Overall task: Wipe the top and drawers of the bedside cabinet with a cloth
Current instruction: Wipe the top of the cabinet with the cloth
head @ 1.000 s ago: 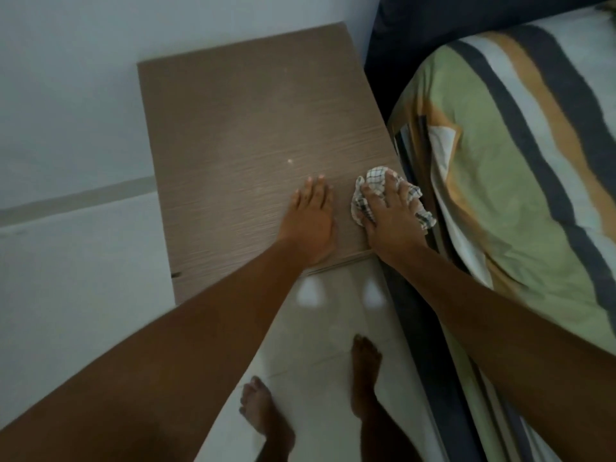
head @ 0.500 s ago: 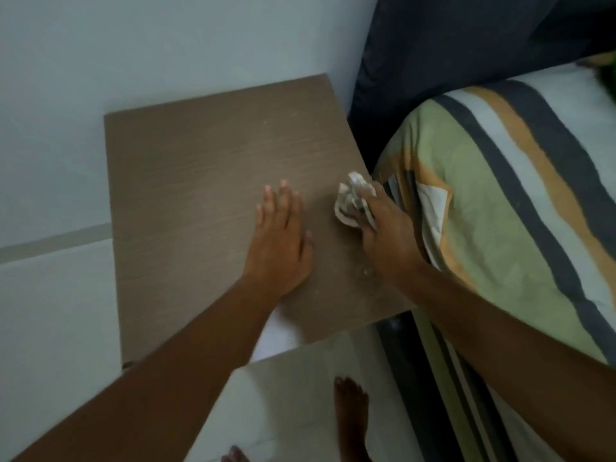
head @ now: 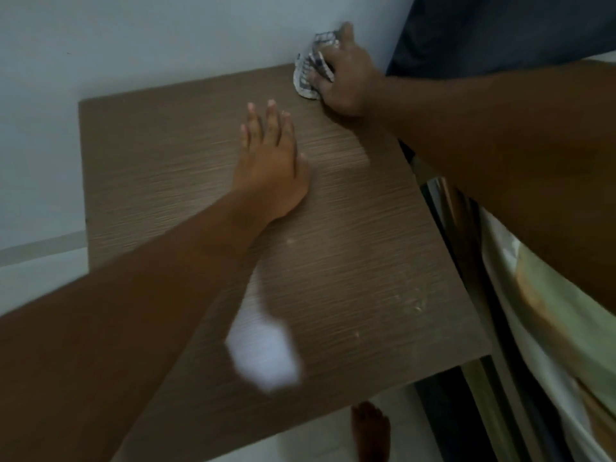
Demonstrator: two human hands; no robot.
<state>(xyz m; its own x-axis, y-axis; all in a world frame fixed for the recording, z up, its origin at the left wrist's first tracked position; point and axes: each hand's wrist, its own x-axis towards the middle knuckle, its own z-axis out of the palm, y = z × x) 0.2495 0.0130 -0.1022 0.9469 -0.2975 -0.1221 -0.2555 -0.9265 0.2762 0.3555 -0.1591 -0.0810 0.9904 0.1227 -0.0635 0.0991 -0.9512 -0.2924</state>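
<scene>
Since a moment ago, the right hand [head: 346,78] has slid from the near bedside edge to the far corner of the cabinet top [head: 160,168], against the wall. Its fingers are curled tightly around the bunched checked cloth [head: 308,73], which bulges just beyond the fingertips. The left hand [head: 271,165] lies flat, fingers spread, empty, bracing. Risk: pale crumbs well behind the wiping fingers, near the front edge, may be missed; drawers are unseen.

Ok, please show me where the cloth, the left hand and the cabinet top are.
cloth [head: 308,73], head view, on its checked folds.
left hand [head: 271,165], head view, on its back.
cabinet top [head: 366,261], head view, on bare wood.
</scene>
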